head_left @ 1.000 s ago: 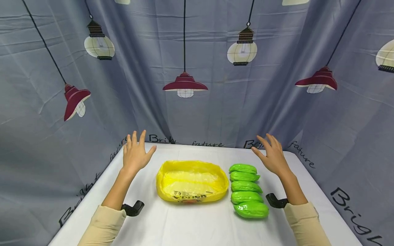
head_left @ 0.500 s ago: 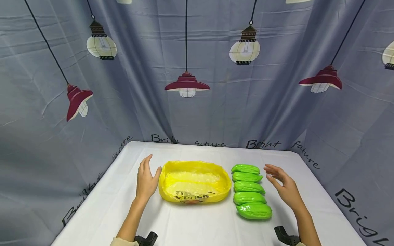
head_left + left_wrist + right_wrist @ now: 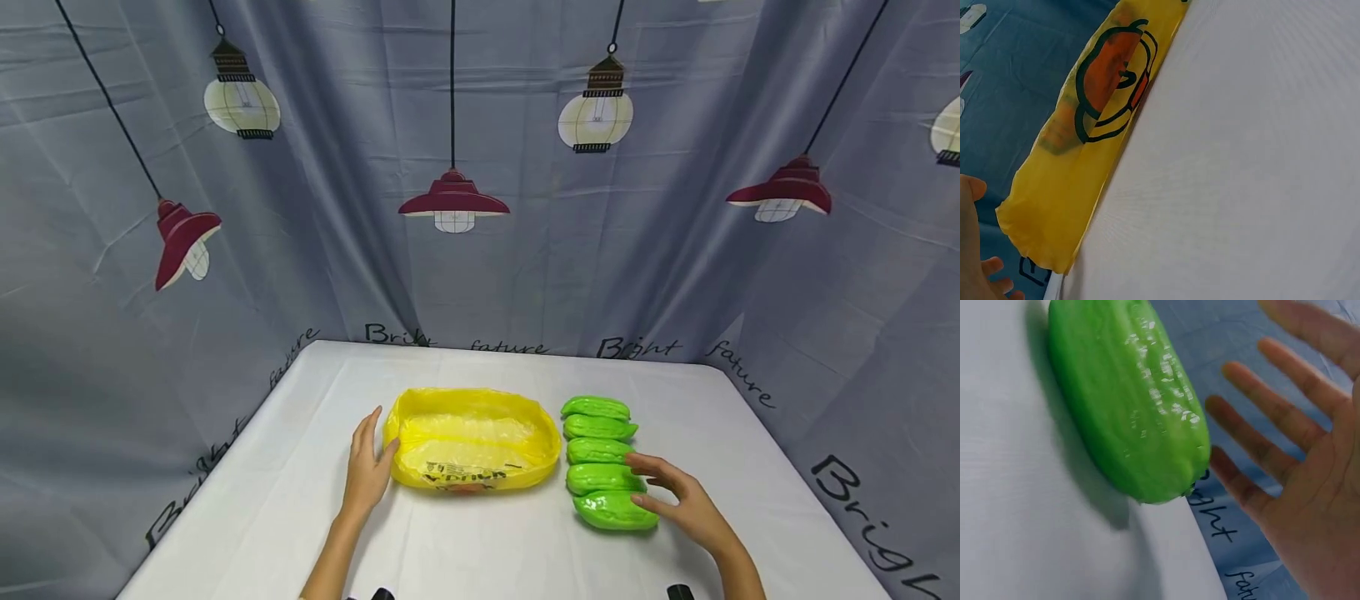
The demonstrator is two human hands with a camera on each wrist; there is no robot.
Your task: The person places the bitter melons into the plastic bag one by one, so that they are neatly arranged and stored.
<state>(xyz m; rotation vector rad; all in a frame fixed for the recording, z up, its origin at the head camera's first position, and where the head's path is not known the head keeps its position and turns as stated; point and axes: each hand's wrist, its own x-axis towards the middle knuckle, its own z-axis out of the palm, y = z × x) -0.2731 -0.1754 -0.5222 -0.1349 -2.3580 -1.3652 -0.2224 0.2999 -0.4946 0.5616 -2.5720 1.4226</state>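
A yellow plastic bag (image 3: 525,477), printed with dark lettering, stands on the table with its wide mouth spread upward. My left hand (image 3: 367,475) is at its left end, thumb right at the rim, fingers loosely extended. In the left wrist view the bag's side (image 3: 1079,194) shows an orange print, and part of the left hand (image 3: 975,256) appears at the lower left. Several shiny green, ribbed gourds (image 3: 597,451) lie in a column right of the bag. My right hand (image 3: 690,504) hovers by the right ends of the nearer ones, holding nothing. The right wrist view shows the nearest gourd (image 3: 1129,406) beside spread fingers (image 3: 1272,412).
A white-covered table (image 3: 480,558) carries the bag and gourds. Grey-blue curtains (image 3: 517,275) printed with lamps and lettering enclose its back and both sides.
Both hands have come down from above the table's far part toward the front. The left has moved right to the bag's rim; the right has moved toward the nearer gourds. Bag and gourds stay put.
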